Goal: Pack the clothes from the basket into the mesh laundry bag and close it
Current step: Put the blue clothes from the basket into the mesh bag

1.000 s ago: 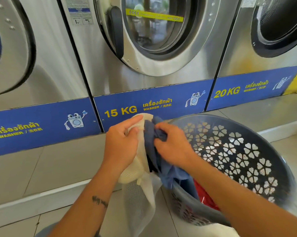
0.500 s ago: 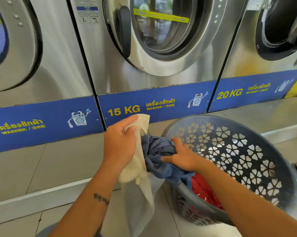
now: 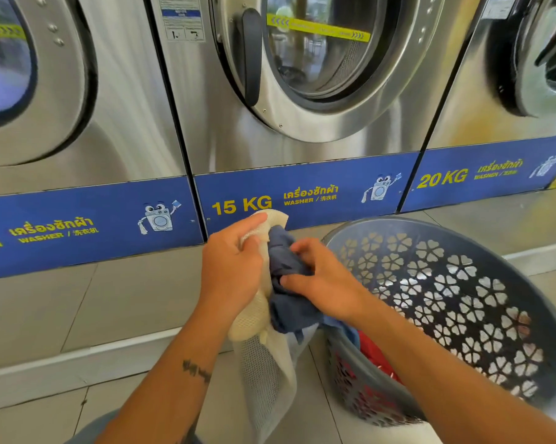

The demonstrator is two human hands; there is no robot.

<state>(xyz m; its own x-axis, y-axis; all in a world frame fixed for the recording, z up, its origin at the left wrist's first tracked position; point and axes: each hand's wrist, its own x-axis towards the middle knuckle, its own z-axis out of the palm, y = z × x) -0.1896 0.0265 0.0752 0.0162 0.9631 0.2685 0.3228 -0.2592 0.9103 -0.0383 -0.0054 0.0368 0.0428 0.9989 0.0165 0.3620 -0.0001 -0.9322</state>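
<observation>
Mid-packing: left hand (image 3: pixel 230 270) gripped the mesh laundry bag (image 3: pixel 264 373) rim, right hand (image 3: pixel 321 283) clutched blue garment (image 3: pixel 289 302) at its mouth beside basket (image 3: pixel 462 238); next likely pushing it deeper.

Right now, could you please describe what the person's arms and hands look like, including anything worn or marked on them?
Both arms are bare, with no sleeves in view, and the left hand and right hand wear no gloves. No rings, watch or bracelets show. The one marking is a small dark tattoo across the left forearm, near the wrist; its design is too small to read.
</observation>
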